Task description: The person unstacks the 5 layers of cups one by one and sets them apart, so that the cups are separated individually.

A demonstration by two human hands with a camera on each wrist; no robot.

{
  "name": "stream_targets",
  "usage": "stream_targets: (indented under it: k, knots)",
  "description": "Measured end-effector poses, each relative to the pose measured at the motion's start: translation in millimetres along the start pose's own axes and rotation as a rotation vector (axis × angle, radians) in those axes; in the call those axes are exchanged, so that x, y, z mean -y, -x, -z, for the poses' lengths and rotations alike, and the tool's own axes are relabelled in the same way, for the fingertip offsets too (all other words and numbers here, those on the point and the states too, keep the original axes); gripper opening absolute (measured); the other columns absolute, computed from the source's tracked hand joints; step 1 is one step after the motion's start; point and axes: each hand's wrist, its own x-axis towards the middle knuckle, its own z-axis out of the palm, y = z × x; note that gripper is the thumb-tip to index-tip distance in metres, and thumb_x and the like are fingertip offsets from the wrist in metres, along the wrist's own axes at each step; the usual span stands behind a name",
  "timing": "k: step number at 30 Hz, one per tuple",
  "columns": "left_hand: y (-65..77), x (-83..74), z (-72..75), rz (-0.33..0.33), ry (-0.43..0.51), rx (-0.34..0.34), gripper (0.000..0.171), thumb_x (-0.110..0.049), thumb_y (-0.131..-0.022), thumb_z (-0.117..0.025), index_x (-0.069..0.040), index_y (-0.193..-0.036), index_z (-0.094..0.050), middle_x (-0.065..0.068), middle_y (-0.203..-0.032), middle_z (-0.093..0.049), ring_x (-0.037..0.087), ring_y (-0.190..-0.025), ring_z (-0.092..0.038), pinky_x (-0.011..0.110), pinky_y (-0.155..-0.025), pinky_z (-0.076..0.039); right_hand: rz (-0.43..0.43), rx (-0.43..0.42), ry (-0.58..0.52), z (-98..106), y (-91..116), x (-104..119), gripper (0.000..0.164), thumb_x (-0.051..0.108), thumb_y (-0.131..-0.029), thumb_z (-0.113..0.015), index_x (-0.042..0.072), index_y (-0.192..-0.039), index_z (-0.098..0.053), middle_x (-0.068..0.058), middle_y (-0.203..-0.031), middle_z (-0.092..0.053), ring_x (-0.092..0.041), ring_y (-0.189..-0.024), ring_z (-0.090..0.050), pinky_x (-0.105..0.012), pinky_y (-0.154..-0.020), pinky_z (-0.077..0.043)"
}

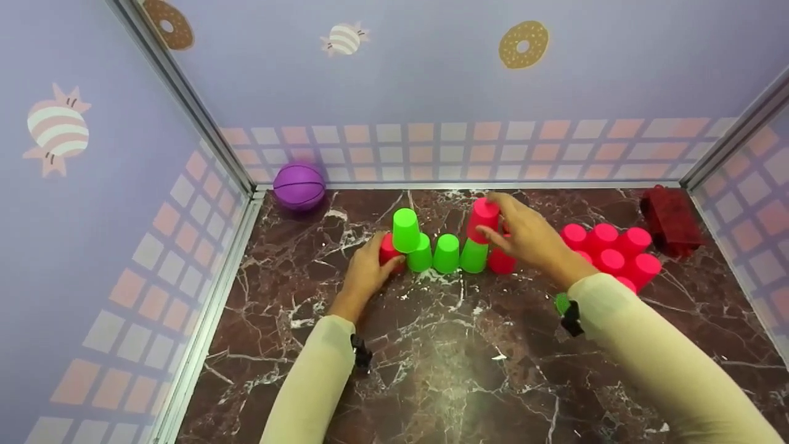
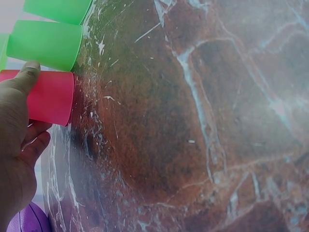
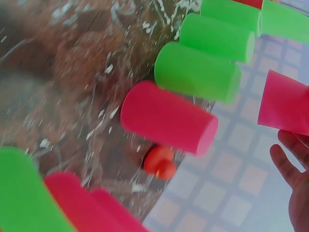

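Note:
A row of upside-down plastic cups stands on the dark marbled surface, green cups (image 1: 446, 254) in the middle and red at both ends. My left hand (image 1: 365, 271) grips the red cup (image 2: 52, 98) at the left end, thumb on its near side. A green cup (image 1: 405, 230) sits on top at that end. My right hand (image 1: 527, 237) holds another red cup (image 1: 483, 221) upside down, fingers around its side, over the right part of the row. In the right wrist view this cup (image 3: 285, 104) appears apart from the row's right-end red cup (image 3: 166, 117).
Several red cups (image 1: 611, 262) stand grouped at the right, with a green cup (image 1: 561, 303) partly hidden by my right sleeve. A purple ball (image 1: 299, 187) lies in the back left corner, a dark red boxy thing (image 1: 672, 222) at back right. A small orange rounded thing (image 3: 159, 162) lies behind the row.

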Motion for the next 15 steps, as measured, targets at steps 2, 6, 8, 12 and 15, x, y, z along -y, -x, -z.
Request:
stream_targets:
  k: [2, 6, 8, 12, 15]
  knots:
    - [0.0, 0.8, -0.2, 0.000, 0.000, 0.000, 0.060, -0.035, -0.099, -0.084, -0.008, -0.146, -0.058, 0.022, -0.133, -0.075, 0.043, -0.119, -0.076, 0.060, -0.103, -0.061, -0.004, -0.008, 0.009, 7.5, 8.7, -5.3, 0.062, 0.037, -0.109, -0.072, 0.004, -0.154, -0.046, -0.020, -0.125, -0.071, -0.034, -0.093, -0.074, -0.051, -0.084, -0.066]
    - [-0.6, 1.2, 0.0, -0.003, -0.009, 0.002, 0.061, -0.035, -0.099, -0.084, -0.007, -0.146, -0.058, 0.023, -0.132, -0.076, 0.044, -0.118, -0.076, 0.061, -0.102, -0.061, 0.007, -0.045, 0.055, 20.8, 28.8, -19.8, 0.059, 0.032, -0.107, -0.075, -0.001, -0.150, -0.049, -0.023, -0.127, -0.071, -0.037, -0.095, -0.073, -0.054, -0.085, -0.065]
    - [-0.7, 1.1, 0.2, -0.007, -0.009, -0.004, 0.061, -0.035, -0.099, -0.085, -0.007, -0.146, -0.058, 0.023, -0.132, -0.076, 0.044, -0.117, -0.076, 0.060, -0.103, -0.061, 0.017, -0.074, 0.077, 27.0, 39.0, -27.8, 0.060, 0.028, -0.105, -0.078, -0.004, -0.148, -0.051, -0.025, -0.129, -0.071, -0.039, -0.097, -0.073, -0.057, -0.087, -0.065]
    - [-0.8, 0.5, 0.5, -0.003, -0.003, -0.002, 0.062, -0.036, -0.099, -0.084, -0.008, -0.147, -0.058, 0.022, -0.132, -0.076, 0.043, -0.118, -0.076, 0.059, -0.103, -0.061, 0.019, -0.135, 0.093, 38.9, 59.4, -42.4, 0.059, 0.021, -0.101, -0.083, -0.005, -0.145, -0.053, -0.027, -0.128, -0.071, -0.041, -0.095, -0.072, -0.058, -0.085, -0.064]
    - [-0.4, 0.3, -1.0, -0.004, 0.000, 0.000, 0.060, -0.037, -0.099, -0.084, -0.008, -0.146, -0.058, 0.022, -0.130, -0.076, 0.043, -0.116, -0.076, 0.059, -0.102, -0.062, -0.003, -0.173, 0.096, 47.1, 75.0, -50.5, 0.060, 0.019, -0.098, -0.085, -0.003, -0.144, -0.053, -0.025, -0.124, -0.072, -0.039, -0.092, -0.071, -0.056, -0.079, -0.063]
